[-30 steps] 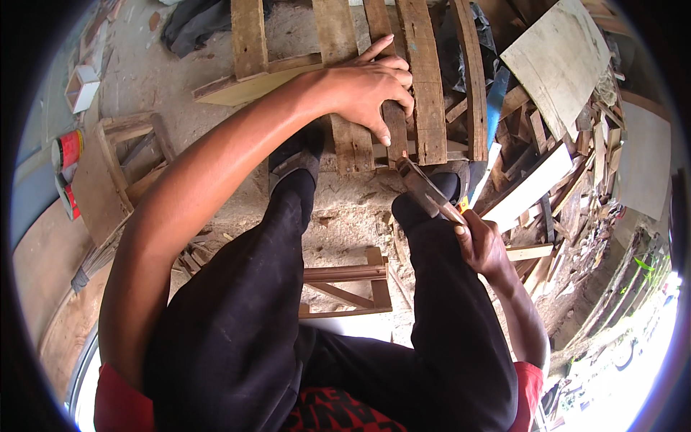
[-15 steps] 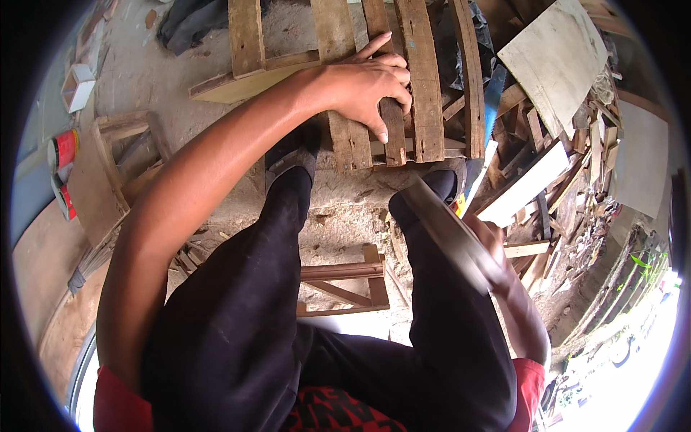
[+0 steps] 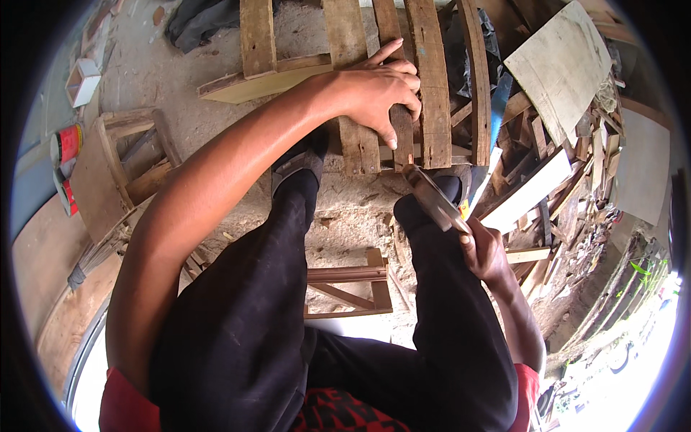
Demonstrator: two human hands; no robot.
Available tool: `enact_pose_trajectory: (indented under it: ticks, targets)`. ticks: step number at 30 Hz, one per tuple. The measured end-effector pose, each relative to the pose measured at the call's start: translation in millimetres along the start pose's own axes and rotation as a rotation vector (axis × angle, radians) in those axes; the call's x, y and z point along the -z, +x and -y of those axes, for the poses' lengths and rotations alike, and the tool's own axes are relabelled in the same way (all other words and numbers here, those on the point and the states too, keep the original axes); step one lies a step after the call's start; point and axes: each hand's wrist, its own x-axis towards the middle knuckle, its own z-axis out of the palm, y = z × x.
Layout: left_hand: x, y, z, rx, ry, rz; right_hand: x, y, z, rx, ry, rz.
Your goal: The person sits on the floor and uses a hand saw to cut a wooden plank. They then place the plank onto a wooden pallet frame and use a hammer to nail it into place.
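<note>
My left hand [image 3: 381, 90] lies over a narrow wooden slat [image 3: 403, 144], its thumb at one side and fingers curled down the other, the index finger stretched out. More wooden slats [image 3: 434, 101] run alongside, parallel, their near ends by my feet. A long metal tool [image 3: 434, 199], smeared by motion, is gripped in my right hand [image 3: 487, 252] above my right knee. Its far tip is at the near end of the held slat; whether it touches cannot be made out, nor can its exact kind.
A heap of wood scraps [image 3: 536, 137] fills the right side, with a pale board [image 3: 561, 65] on top. A blue saw blade [image 3: 498, 108] stands beside the slats. Left are a wooden frame [image 3: 162, 137] and a red can [image 3: 68, 144]. A small wooden frame [image 3: 349, 273] lies between my legs.
My right hand has come into sharper view, and the metal tool's tip has moved up to the slat's end. My left hand keeps its hold; the whole view has shifted slightly.
</note>
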Motion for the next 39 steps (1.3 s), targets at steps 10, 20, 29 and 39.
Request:
enact_pose_trajectory:
  ticks: [10, 20, 29, 39]
  targets:
    - [1, -4, 1, 0.014, 0.009, -0.001, 14, 2, 21, 0.033, 0.047, -0.007]
    - [2, 1, -3, 0.018, -0.002, 0.018, 7, -14, -3, -0.126, -0.059, 0.068]
    - [-1, 1, 2, 0.015, -0.003, 0.011, 6, 0, 10, 0.045, -0.016, -0.011]
    - [-2, -1, -2, 0.010, -0.010, 0.009, 32, 4, 60, 0.003, 0.039, 0.039]
